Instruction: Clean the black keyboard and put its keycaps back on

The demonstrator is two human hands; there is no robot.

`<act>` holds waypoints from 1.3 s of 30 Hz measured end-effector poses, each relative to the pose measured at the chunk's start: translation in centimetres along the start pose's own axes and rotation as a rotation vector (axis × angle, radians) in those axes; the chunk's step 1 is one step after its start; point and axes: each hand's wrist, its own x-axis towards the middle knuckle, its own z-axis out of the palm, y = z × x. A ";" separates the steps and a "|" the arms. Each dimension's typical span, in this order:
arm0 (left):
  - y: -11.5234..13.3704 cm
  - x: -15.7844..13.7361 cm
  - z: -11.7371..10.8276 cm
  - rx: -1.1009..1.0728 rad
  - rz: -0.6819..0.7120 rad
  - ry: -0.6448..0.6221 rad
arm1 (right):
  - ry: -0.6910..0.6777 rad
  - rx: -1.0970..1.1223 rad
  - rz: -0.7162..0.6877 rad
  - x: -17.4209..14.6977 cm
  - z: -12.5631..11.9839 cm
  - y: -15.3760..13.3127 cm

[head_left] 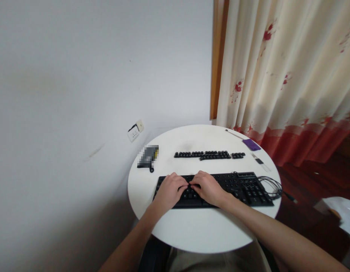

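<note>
A black full-size keyboard (250, 190) lies across the white round table (203, 230). Over its left half, my left hand (169, 187) and my right hand (208, 186) almost meet, thumbs and fingertips pinched together just above the keys. Whatever sits between the fingertips of either hand is too small and covered to make out. Behind the keyboard, loose black keycaps stand in rows: a long left row (188, 154), a middle group (216, 155) and a short right group (238, 155). Both hands and wrists hide part of the keyboard's left side.
The coiled black cable (272, 187) hangs past the table's right edge. At the back right lie a purple cloth (251, 144), a thin stick (234, 134) and a small wire-ended tool (259, 161). A blurred dark pouch (148, 158) sits at left, near the wall socket (133, 133).
</note>
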 end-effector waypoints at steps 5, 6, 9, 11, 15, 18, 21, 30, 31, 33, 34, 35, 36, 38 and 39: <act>0.4 -0.5 0.4 0.021 0.011 0.023 | -0.028 -0.084 -0.062 0.1 -0.3 -0.2; 0.4 -0.7 0.6 0.021 0.015 0.036 | -0.032 -0.097 -0.072 0.1 -0.3 -0.2; 0.4 -1.2 1.1 0.027 0.025 0.069 | -0.038 -0.123 -0.087 0.0 -0.3 -0.5; 0.5 -1.6 1.3 0.038 0.037 0.094 | -0.031 -0.136 -0.082 -0.2 -0.3 -0.7; 0.9 -2.2 1.7 0.097 0.046 0.138 | -0.012 -0.164 -0.064 -0.6 -0.2 -1.1; 1.3 -2.5 1.8 0.136 0.029 0.139 | -0.006 -0.164 -0.066 -0.8 -0.2 -1.3; 1.6 -2.5 1.9 0.148 0.024 0.142 | -0.008 -0.150 -0.061 -0.8 -0.2 -1.3; 1.8 -2.7 2.3 0.170 0.009 0.160 | -0.006 -0.142 -0.067 -0.8 -0.3 -1.3; 1.8 -2.7 2.4 0.172 0.009 0.163 | -0.005 -0.144 -0.070 -0.8 -0.3 -1.2; 1.8 -2.8 2.5 0.176 0.007 0.169 | -0.005 -0.149 -0.077 -0.8 -0.1 -1.1; 1.8 -2.9 2.5 0.176 0.007 0.167 | -0.006 -0.154 -0.078 -0.8 0.0 -1.1; 1.8 -2.9 2.5 0.175 0.006 0.166 | -0.008 -0.159 -0.076 -0.8 0.0 -1.0; 1.8 -3.0 2.5 0.173 0.006 0.165 | -0.009 -0.166 -0.073 -0.9 0.1 -1.0; 1.8 -3.0 2.6 0.166 0.007 0.165 | -0.012 -0.181 -0.067 -0.9 0.2 -0.9; 1.9 -3.1 2.6 0.164 0.007 0.168 | -0.015 -0.186 -0.064 -1.0 0.3 -0.9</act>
